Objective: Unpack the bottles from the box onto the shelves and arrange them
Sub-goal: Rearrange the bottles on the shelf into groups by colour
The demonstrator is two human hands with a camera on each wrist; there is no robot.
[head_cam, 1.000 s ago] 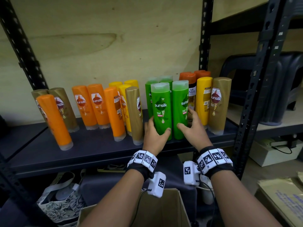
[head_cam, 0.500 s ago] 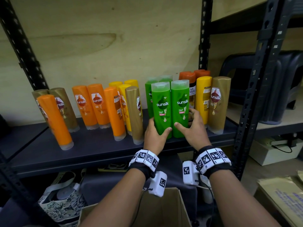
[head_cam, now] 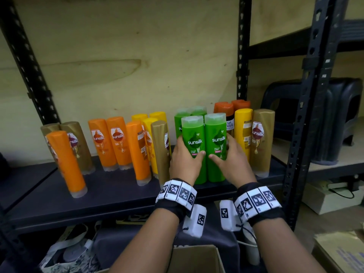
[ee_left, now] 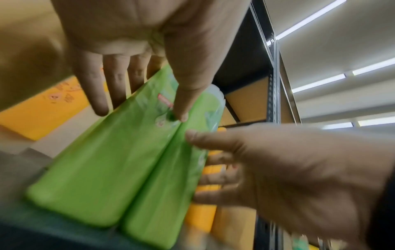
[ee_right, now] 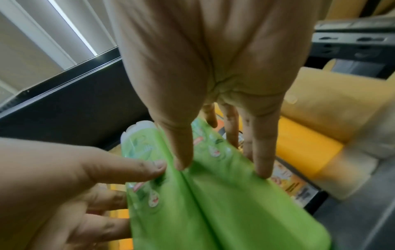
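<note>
Plywood backs a dark metal shelf point(head_cam: 110, 192) carrying upright bottles in colour groups. Two green bottles stand side by side, touching, at the front edge. The left hand point(head_cam: 184, 161) wraps the left green bottle point(head_cam: 194, 146), thumb across its face; the right hand point(head_cam: 231, 164) likewise grips the right green bottle point(head_cam: 215, 142). Judgement: final seating and alignment of this pair. Recommended: push both back together, bases flat, labels forward, without knocking the gold bottle point(head_cam: 160, 146) or yellow bottle point(head_cam: 243, 133) just beside them. The cardboard box point(head_cam: 197, 259) sits below; its contents are hidden.
</note>
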